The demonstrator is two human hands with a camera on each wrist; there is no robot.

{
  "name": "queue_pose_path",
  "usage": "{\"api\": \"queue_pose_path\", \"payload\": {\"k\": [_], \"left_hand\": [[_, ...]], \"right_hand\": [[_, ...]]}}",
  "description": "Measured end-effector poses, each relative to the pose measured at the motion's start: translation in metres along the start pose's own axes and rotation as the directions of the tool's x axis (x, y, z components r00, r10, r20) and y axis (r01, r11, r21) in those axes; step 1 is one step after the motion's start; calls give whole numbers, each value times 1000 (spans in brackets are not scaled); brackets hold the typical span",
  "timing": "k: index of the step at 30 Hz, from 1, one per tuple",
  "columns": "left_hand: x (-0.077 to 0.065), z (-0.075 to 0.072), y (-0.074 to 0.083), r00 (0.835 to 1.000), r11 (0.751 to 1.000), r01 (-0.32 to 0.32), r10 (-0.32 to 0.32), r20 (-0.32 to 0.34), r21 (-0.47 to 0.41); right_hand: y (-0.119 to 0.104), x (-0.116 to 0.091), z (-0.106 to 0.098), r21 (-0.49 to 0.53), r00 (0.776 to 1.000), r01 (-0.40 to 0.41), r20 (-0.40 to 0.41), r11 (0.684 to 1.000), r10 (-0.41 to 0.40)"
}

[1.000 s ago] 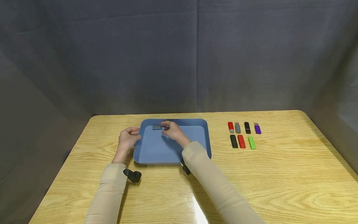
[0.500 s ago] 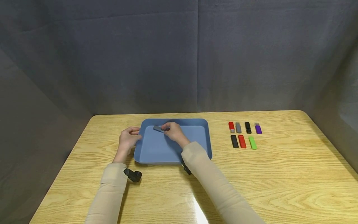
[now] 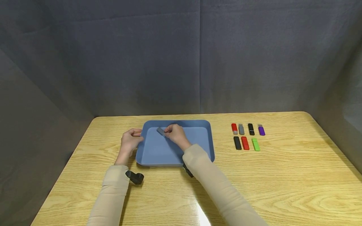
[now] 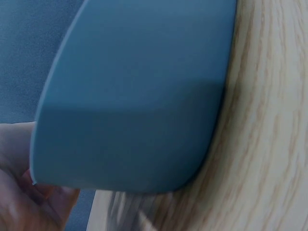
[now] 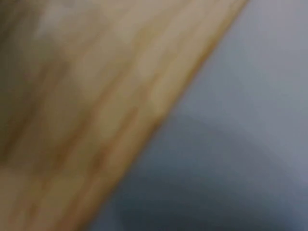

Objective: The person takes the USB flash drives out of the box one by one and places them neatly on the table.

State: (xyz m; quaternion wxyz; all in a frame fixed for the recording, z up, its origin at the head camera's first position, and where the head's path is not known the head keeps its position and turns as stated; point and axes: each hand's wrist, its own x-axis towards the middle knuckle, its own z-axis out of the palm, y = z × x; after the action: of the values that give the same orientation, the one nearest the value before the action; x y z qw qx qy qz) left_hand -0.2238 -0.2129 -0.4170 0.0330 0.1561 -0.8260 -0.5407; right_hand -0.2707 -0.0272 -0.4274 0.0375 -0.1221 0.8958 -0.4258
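A shallow blue tray lies on the wooden table. My left hand holds the tray's left side, thumb at the inner edge and fingers outside. In the left wrist view the same hand shows at the corner of the tray wall. Over the tray's upper left part, my right hand pinches one end of a grey USB stick, which points up and left. Its gripped end is hidden by the fingertips. The right wrist view is blurred and shows only tray wall and wood grain.
Right of the tray, several USB sticks lie in two rows: red, grey, black and purple at the back; black, red and green in front. A dark curtain surrounds the table's back and sides.
The grey USB stick was level at first, with the right fingers at its right end; it has turned to slant downward right and shifted slightly. The left hand stays at the tray.
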Motion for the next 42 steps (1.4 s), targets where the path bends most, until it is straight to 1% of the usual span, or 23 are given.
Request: {"api": "queue_pose_path", "payload": {"k": [4, 11, 13, 20, 27, 35, 42], "left_hand": [[0, 0, -1, 1000, 1000, 1, -1, -1, -7], [0, 0, -1, 1000, 1000, 2, -2, 5, -24], [0, 0, -1, 1000, 1000, 6, -6, 3, -24], [0, 0, -1, 1000, 1000, 7, -6, 6, -31], [0, 0, -2, 1000, 1000, 8, -8, -3, -24], [-2, 1, 0, 1000, 1000, 10, -9, 5, -17], [-4, 0, 1, 1000, 1000, 17, -17, -2, -16]], "right_hand": [[-3, -2, 2, 8, 1000, -22, -21, 1000, 23], [-8, -5, 4, 25, 996, -80, -24, 996, 80], [-9, -5, 5, 23, 996, -85, -27, 996, 85], [-9, -5, 7, 14, 996, -84, -30, 996, 84], [-9, -7, 5, -46, 999, -46, -26, 998, 45], [-7, -8, -3, -10, 998, -67, 18, 998, 67], [-5, -9, -5, 1, 998, -66, 4, 998, 66]]}}
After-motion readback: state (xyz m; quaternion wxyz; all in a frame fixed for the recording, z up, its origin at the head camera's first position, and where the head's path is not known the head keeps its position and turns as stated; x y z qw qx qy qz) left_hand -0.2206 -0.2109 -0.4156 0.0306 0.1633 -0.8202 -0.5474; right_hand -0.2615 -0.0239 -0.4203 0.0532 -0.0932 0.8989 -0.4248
